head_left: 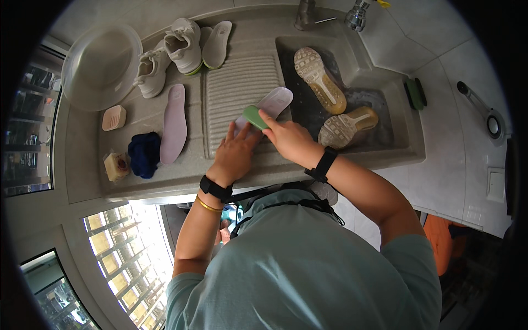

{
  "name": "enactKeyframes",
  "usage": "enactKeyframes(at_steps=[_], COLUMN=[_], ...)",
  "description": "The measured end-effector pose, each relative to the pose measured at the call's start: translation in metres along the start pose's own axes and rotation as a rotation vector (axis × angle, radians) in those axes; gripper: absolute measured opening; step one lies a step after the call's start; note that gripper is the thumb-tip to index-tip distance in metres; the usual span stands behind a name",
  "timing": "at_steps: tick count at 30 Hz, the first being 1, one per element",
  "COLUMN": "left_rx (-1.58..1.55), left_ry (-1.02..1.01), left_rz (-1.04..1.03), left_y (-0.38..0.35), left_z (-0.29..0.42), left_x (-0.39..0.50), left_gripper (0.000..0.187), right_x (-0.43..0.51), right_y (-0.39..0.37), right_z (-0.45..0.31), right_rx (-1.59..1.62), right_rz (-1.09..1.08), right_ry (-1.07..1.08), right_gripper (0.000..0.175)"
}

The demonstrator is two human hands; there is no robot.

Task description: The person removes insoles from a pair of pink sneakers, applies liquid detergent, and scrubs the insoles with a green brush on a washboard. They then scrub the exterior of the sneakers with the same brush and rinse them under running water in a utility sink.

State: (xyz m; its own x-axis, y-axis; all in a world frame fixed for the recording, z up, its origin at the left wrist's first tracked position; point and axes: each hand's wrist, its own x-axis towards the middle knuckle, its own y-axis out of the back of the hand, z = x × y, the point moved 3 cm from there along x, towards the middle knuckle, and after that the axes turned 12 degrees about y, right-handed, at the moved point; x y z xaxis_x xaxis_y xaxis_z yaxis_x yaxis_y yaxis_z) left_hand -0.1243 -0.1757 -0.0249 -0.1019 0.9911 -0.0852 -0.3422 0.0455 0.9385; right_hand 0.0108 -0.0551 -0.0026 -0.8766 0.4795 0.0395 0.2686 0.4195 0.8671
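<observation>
A pale pink shoe insole (277, 101) lies slantwise on the ribbed washboard (243, 82) of the stone sink. My left hand (233, 156) rests its fingertips on the insole's lower end, fingers apart. Gripped in my right hand (288, 138) is a green brush (254, 116), pressed against the middle of the insole; its bristles are hidden. A second pink insole (173, 123) lies left of the washboard. In the basin's dark water, two shoes (319, 80) lie with their worn soles up.
White sneakers (183, 45) and pale insoles (217, 44) stand at the back, beside a translucent round basin (102, 68). A pink soap dish (114, 118), wrapped soap (116, 166) and dark blue cloth (144, 154) lie at left. A faucet (305, 15) rises behind; a green brush (415, 94) sits right.
</observation>
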Motion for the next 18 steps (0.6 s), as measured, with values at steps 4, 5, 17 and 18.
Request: enactKeyframes(at_steps=[4,5,17,18], left_rx=[0.016,0.028,0.057,0.057], left_ry=[0.041,0.044,0.036,0.033], left_rz=[-0.078,-0.081,-0.072,-0.069], left_y=[-0.005,-0.006,-0.009,-0.008], left_z=[-0.005,-0.006,-0.007,-0.007], left_x=[0.001,0.001,0.002,0.002], left_gripper=[0.053,0.053,0.053,0.053], right_x=[-0.005,-0.005,-0.014,-0.013], right_y=[0.011,0.005,0.000,0.003], right_z=[0.021,0.023,0.007,0.008], right_rx=[-0.102,-0.056,0.053,-0.003], right_rz=[0.302,0.186,-0.010,0.046], right_ry=[-0.184,-0.151,-0.020,-0.068], right_gripper=[0.046,0.046,0.047,0.047])
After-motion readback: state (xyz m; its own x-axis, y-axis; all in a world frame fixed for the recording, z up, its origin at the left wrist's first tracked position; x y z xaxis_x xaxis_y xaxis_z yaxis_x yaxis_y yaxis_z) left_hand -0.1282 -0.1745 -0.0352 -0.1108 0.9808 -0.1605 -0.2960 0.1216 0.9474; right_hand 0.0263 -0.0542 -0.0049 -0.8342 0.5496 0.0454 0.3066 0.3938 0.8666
